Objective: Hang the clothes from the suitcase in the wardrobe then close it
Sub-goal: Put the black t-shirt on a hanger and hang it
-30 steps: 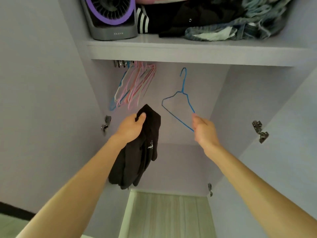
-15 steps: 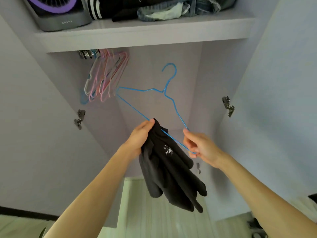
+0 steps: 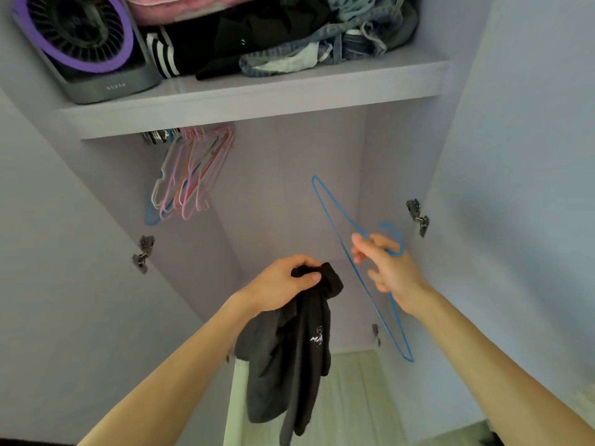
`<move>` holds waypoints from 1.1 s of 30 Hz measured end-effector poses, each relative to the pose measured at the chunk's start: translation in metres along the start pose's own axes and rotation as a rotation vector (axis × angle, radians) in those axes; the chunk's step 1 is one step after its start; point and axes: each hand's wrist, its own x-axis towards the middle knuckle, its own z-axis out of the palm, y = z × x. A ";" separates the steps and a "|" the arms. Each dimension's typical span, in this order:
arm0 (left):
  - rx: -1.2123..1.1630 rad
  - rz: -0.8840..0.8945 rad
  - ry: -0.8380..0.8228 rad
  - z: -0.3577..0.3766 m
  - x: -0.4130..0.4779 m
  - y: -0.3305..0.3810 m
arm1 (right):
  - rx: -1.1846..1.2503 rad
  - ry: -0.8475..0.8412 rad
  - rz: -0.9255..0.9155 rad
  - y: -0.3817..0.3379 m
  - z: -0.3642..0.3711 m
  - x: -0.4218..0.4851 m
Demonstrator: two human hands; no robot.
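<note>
Your right hand [image 3: 389, 268] has the blue hanger [image 3: 331, 226] off the rail now. A second ago it was hooked up there and you only had its lower corner. Now your grip is closed on the wire right by the hook, and the hanger's tipped on a slant at 3 o'clock from the garment [image 3: 296, 349], not touching it. Your left hand [image 3: 283, 281] still has a closed grip on the bunched top of that black garment, and the rest dangles in front of the open wardrobe [image 3: 273, 204].

So I'd say you're set to thread it on, nothing hung yet. The spare hangers [image 3: 190, 178] sit at 10 o'clock under the shelf [image 3: 257, 94].

Hard to see:
- Your right fingers are blurred, so I can't tell exactly how they wrap the wire.
- The rail's hidden behind the shelf lip.
- The suitcase is out of view and the doors are cut off.
- I can't tell what the garment is, just a small white print.
</note>
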 end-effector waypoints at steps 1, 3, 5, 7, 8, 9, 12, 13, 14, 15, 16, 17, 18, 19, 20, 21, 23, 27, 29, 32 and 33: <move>0.021 0.021 -0.014 0.000 0.001 0.001 | -0.075 -0.078 0.019 0.003 0.002 -0.004; 0.077 0.053 -0.024 -0.003 0.002 0.005 | -0.105 -0.239 0.068 0.011 0.006 -0.009; 0.095 0.048 -0.019 -0.007 0.002 0.009 | -0.089 -0.284 0.050 0.015 0.011 -0.012; 0.056 0.014 -0.001 -0.014 -0.001 0.013 | -0.113 -0.194 0.004 0.014 0.017 -0.012; 0.054 -0.002 0.015 -0.019 -0.003 0.013 | -0.108 -0.137 -0.016 0.012 0.019 -0.011; 0.073 -0.027 0.027 -0.025 -0.005 0.011 | -0.069 -0.091 -0.038 0.010 0.019 -0.008; 0.104 -0.150 -0.051 -0.041 -0.015 -0.002 | 0.035 -0.033 -0.126 0.004 0.016 -0.004; 0.101 -0.189 -0.090 -0.044 -0.018 -0.009 | 0.009 -0.037 -0.169 0.002 0.016 -0.004; 0.100 -0.214 -0.108 -0.045 -0.021 -0.016 | -0.027 -0.043 -0.203 0.001 0.018 -0.006; 0.128 -0.228 -0.107 -0.045 -0.022 -0.024 | -0.048 -0.040 -0.221 0.002 0.020 -0.008; 0.170 -0.235 -0.099 -0.045 -0.023 -0.031 | -0.039 -0.026 -0.215 0.002 0.023 -0.008; 0.231 -0.250 -0.092 -0.045 -0.022 -0.038 | -0.001 -0.004 -0.194 0.001 0.025 -0.007; 0.296 -0.271 -0.085 -0.046 -0.022 -0.045 | 0.045 0.016 -0.172 0.000 0.026 -0.006; 0.370 -0.297 -0.079 -0.047 -0.023 -0.051 | 0.075 0.033 -0.158 -0.001 0.025 -0.005; 0.428 -0.315 -0.071 -0.047 -0.025 -0.057 | 0.070 0.047 -0.155 -0.002 0.023 -0.004; 0.468 -0.326 -0.060 -0.047 -0.027 -0.061 | 0.041 0.055 -0.166 -0.004 0.022 -0.005; 0.500 -0.308 -0.014 -0.046 -0.033 -0.065 | -0.007 0.072 -0.187 -0.008 0.018 -0.006; 0.378 -0.229 0.015 -0.052 -0.037 -0.061 | 0.050 0.210 -0.136 -0.009 0.006 0.002; 0.390 -0.239 -0.039 -0.058 -0.037 -0.057 | 0.028 0.246 -0.117 -0.007 -0.003 0.004; 0.613 -0.329 -0.113 -0.067 -0.030 -0.052 | -0.010 0.235 -0.136 -0.001 -0.007 0.001; 0.628 -0.363 -0.100 -0.069 -0.028 -0.049 | -0.031 0.241 -0.145 0.000 -0.008 0.001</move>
